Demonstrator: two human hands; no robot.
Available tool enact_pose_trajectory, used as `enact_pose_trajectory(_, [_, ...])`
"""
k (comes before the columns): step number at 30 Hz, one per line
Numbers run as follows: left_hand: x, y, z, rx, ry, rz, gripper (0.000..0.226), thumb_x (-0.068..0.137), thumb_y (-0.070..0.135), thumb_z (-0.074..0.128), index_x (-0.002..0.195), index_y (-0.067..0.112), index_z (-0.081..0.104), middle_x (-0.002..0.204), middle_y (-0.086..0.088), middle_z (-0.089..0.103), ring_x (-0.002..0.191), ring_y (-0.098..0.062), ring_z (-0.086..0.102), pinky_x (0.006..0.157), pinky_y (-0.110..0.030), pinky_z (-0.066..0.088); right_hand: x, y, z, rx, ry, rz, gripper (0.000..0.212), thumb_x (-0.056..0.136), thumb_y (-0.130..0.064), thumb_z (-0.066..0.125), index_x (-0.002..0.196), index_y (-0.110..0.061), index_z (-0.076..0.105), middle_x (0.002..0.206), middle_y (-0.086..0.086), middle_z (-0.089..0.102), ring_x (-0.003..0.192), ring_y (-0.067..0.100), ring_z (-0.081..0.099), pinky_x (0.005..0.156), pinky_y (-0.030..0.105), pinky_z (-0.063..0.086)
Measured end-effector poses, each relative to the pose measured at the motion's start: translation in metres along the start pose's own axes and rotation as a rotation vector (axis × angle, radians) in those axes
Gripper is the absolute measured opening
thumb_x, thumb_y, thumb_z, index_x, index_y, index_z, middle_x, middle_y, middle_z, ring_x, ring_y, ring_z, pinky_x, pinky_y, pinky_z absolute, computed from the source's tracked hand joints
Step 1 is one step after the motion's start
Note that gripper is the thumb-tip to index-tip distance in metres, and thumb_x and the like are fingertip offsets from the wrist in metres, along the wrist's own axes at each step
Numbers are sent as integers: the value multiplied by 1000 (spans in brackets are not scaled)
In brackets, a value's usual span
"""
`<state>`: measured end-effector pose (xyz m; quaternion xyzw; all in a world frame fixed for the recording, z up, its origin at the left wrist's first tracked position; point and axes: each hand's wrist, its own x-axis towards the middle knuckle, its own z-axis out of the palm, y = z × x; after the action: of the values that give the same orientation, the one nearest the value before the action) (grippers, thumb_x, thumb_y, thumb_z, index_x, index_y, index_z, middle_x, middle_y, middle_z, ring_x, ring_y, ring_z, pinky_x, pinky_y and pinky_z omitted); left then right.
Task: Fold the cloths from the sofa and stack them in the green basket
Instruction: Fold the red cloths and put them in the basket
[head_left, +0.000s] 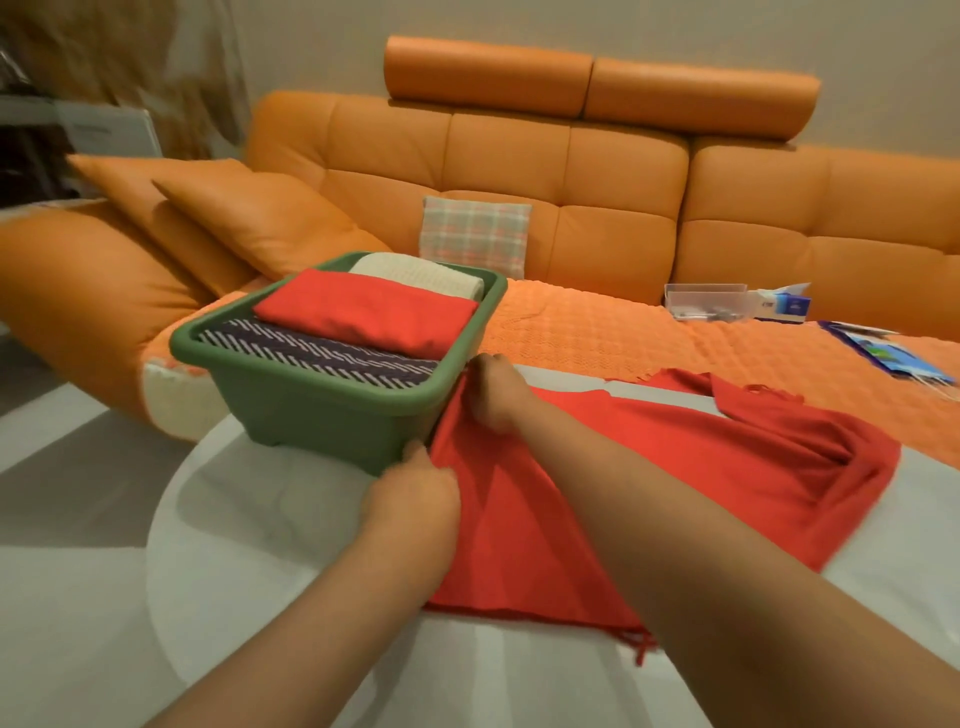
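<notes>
A red cloth (649, 467) lies spread on the white round table (270, 519), with its fringe at the near edge. My left hand (415, 493) pinches its left edge close to the green basket (322, 410). My right hand (493, 389) grips the same edge farther back, beside the basket's right corner. The basket stands on the table's far left part. It holds a folded red cloth (363, 314), a dark striped cloth (311, 348) and a cream cloth (415, 273).
The orange sofa (571, 197) stands behind the table, with orange cushions (249, 218) at left and a plaid cushion (475, 234). An orange knit throw (597, 332) covers the seat. A clear box (706, 299), a tissue box (784, 301) and blue papers (893, 353) lie at right.
</notes>
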<state>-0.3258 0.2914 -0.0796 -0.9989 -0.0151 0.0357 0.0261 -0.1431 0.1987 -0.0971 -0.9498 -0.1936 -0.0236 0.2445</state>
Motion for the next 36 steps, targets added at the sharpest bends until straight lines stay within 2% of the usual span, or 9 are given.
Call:
enact_pose_trajectory(3, [-1, 18, -10, 47, 151, 1, 31, 97, 12, 44, 126, 18, 55, 134, -11, 34, 115, -27, 50, 89, -36, 48, -13, 10, 1, -3, -19, -14, 50, 92, -11, 54, 139, 1, 40, 136, 29, 43, 125, 43, 42, 104, 43, 37])
enact_pose_trajectory(6, [10, 32, -1, -149, 294, 256, 29, 97, 30, 50, 125, 22, 50, 134, -7, 37, 121, -27, 45, 95, -40, 43, -36, 29, -9, -145, -92, 29, 62, 99, -32, 52, 153, -13, 30, 160, 19, 21, 145, 34, 29, 116, 44, 29])
enact_pose_trajectory(10, [25, 46, 23, -278, 131, 472, 52, 96, 52, 44, 144, 33, 33, 157, 0, 26, 146, -25, 23, 115, -44, 28, -71, 62, -22, -340, -172, 11, 57, 105, -45, 36, 154, -16, 30, 158, 17, 27, 147, 29, 26, 116, 47, 26])
enact_pose_trajectory(14, [25, 60, 33, -195, -34, 412, 62, 98, 55, 37, 153, 31, 18, 165, 1, 8, 152, -22, 2, 122, -51, 5, -105, 90, -50, -327, -163, 53, 58, 105, -41, 37, 157, -18, 24, 164, 14, 17, 152, 25, 14, 122, 43, 15])
enact_pose_trajectory(20, [25, 91, 12, -168, 36, 439, 57, 99, 44, 36, 153, 27, 27, 164, -4, 15, 152, -22, 10, 123, -44, 7, -166, 144, -119, -273, -41, 85, 47, 99, -18, 47, 147, -17, 46, 156, 7, 39, 145, 20, 33, 118, 28, 21])
enact_pose_trajectory(24, [15, 134, -2, -321, 200, 687, 43, 92, 52, 54, 128, 30, 54, 131, 4, 50, 125, -17, 44, 103, -33, 36, -214, 182, -154, -250, 13, 132, 44, 82, -3, 53, 117, -24, 67, 130, -1, 56, 123, 18, 51, 103, 28, 38])
enact_pose_trajectory(27, [-2, 170, -6, -311, 203, 794, 43, 81, 58, 64, 114, 33, 56, 111, 10, 53, 104, -9, 46, 81, -27, 36, -251, 205, -171, -385, -53, 134, 39, 75, -7, 59, 107, -29, 65, 114, -4, 52, 111, 19, 51, 89, 29, 40])
enact_pose_trajectory(33, [-15, 200, 6, -356, 128, 788, 17, 87, 30, 58, 103, 26, 60, 97, 4, 63, 91, -19, 56, 73, -31, 42, -281, 221, -192, -702, -146, 92, 36, 80, -14, 54, 111, -30, 63, 109, -5, 59, 112, 19, 53, 112, 43, 22])
enact_pose_trajectory(36, [-17, 203, -2, -282, 144, 820, 11, 86, 27, 53, 86, 17, 56, 82, 0, 62, 75, -20, 54, 64, -35, 43, -289, 222, -204, -685, -44, 31, 20, 76, -18, 56, 92, -30, 59, 98, -5, 61, 100, 20, 57, 97, 36, 34])
